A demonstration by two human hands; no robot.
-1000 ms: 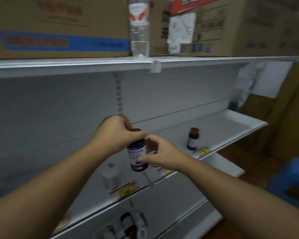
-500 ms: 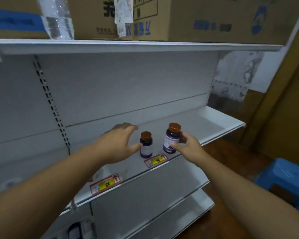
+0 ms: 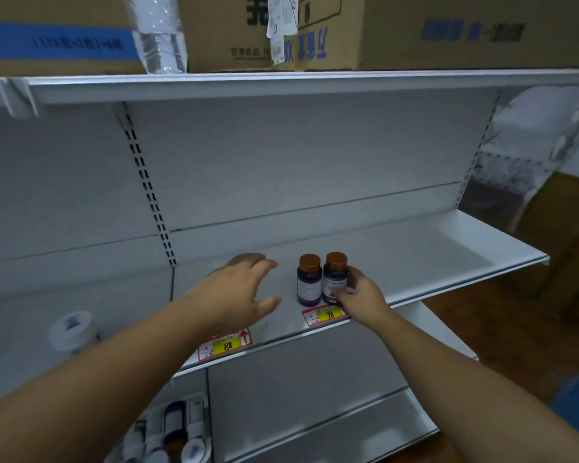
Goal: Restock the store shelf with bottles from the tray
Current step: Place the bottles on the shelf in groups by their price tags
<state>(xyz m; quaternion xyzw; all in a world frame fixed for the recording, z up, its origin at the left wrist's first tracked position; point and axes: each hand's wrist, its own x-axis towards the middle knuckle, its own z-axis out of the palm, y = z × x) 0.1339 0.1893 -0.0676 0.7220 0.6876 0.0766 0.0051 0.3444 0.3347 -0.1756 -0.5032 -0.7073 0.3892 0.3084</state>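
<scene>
The right hand had its fingers curled round the lower body of a dark bottle, thumb low on the label; the bottle stood upright, orange cap up, long axis vertical, on the white shelf. Touching or just beside it on the left stood a second bottle of the same kind, also upright, with no hand on it. The left hand hovered further left, fingers spread and relaxed, holding nothing, near the pair but apart from them. So the right hand was the nearer one, already on its bottle. Both bottles sat just behind the price tag marked 98; a tag marked 88 lay further left. More bottles showed blurred at the bottom of the frame. Judged from this, the bottle seemed set down, and letting go was what remained.
</scene>
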